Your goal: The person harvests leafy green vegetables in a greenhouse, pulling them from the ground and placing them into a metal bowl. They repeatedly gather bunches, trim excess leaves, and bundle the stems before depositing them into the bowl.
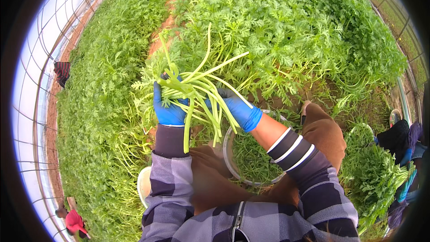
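My left hand, in a blue glove, grips a loose bunch of cut leafy greens, probably garland chrysanthemum. Its pale green stems fan out to the right and hang downward, while feathery leaves show at the left side of the hand. My right hand, gloved in blue too, is among the stems on the right. One stem crosses over the back of it, and the stems hide its fingertips, so its grip is unclear. Below the right forearm a clear round tub holds loose green leaves and trimmings between my legs.
Dense beds of greens spread ahead and left, divided by a bare soil strip. At right, a co-worker's gloved hand is at a large pile of greens. A person in red is at lower left. Greenhouse framing curves along the left.
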Motion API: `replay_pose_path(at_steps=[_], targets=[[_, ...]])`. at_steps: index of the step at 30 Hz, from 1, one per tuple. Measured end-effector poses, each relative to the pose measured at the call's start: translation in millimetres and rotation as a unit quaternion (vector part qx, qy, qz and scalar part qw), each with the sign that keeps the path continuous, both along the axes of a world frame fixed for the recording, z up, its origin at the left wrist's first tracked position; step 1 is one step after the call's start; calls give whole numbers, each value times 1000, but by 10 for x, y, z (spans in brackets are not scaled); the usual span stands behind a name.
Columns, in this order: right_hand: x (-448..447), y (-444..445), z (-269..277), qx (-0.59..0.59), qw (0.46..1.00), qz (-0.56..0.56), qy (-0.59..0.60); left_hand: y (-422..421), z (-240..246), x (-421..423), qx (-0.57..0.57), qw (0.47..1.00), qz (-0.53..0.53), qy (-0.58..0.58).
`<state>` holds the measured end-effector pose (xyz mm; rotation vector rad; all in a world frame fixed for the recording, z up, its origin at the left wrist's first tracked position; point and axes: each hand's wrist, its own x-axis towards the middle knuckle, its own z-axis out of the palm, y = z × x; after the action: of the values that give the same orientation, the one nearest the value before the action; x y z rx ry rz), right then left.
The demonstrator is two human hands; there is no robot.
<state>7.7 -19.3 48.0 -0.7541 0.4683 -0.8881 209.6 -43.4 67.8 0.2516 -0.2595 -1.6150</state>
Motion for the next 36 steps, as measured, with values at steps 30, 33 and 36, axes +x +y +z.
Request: replay_pose_path(at_steps=[30,33,36], targets=[[-632,31,-418,-423,780,33,459,289,-34,-119,-179,803,-152,-548],[-544,218,-394,-124,954,100,254,202,-65,-93,-173,762,-141,-608],[-584,329,-230,-122,953,121,249,140,54,-140,-145,806,-220,-530]])
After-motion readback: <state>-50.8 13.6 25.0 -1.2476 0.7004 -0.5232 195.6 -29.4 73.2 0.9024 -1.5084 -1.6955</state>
